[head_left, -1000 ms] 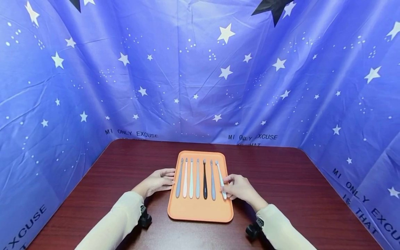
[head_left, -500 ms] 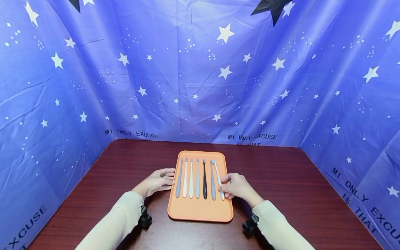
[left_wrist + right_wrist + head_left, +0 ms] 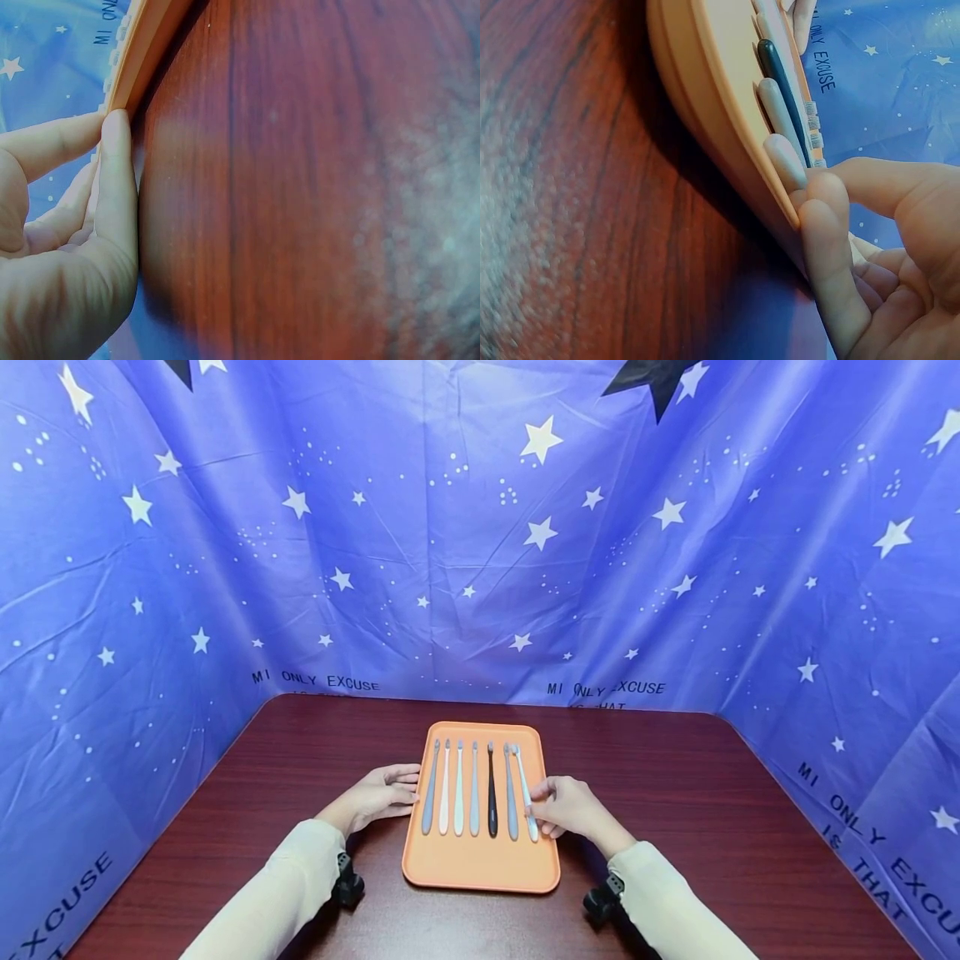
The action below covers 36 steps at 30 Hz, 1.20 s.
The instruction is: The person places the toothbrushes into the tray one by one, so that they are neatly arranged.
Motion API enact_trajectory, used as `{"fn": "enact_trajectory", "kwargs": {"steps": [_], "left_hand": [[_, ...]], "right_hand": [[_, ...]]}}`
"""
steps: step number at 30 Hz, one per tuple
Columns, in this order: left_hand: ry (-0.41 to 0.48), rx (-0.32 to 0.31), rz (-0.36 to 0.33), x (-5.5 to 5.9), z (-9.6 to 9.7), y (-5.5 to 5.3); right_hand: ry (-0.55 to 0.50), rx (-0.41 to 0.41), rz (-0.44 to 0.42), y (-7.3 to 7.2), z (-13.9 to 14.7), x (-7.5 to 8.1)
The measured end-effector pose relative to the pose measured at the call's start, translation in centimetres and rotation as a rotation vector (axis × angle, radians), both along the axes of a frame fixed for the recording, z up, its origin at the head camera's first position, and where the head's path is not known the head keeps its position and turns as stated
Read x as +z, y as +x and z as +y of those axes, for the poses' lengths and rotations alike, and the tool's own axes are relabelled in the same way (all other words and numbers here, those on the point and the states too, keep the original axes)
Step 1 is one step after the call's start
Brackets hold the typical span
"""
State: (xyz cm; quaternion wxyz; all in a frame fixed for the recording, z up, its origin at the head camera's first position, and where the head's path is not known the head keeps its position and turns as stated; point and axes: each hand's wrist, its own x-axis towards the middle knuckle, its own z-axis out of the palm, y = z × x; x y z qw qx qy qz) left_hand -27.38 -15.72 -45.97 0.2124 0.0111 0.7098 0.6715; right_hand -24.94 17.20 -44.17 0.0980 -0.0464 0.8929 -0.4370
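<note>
An orange tray [image 3: 480, 865] lies on the table, with several toothbrushes side by side in it, small grey heads at the far end. Their handles are grey-blue, pink, pale mint and black [image 3: 492, 802]. Rightmost is a white toothbrush [image 3: 523, 781], its head close to the head of the grey one [image 3: 512, 802]. My right hand [image 3: 573, 810] reaches over the tray's right rim and pinches the white handle between thumb and fingertips. At the left rim, my left hand [image 3: 378, 793] holds the tray edge; in the left wrist view, thumb and index finger [image 3: 56, 142] meet there.
The dark red-brown table [image 3: 300, 743] extends around the tray. A blue star-printed cloth [image 3: 450, 543] hangs behind it and along both sides. Each sleeved wrist carries a small black camera, one at the left wrist [image 3: 347, 881].
My right hand has moved slightly left, bringing the white toothbrush closer to the grey one. The left hand and tray have stayed put.
</note>
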Motion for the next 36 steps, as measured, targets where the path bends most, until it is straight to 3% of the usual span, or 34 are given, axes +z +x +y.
{"fn": "enact_trajectory", "kwargs": {"steps": [13, 36], "left_hand": [[-0.003, 0.021, -0.008, -0.06, 0.08, -0.17], [-0.002, 0.013, -0.008, -0.06, 0.12, -0.17]], "right_hand": [[0.032, 0.043, 0.03, 0.17, -0.13, 0.16], [0.018, 0.009, 0.051, 0.36, 0.69, 0.47]]}}
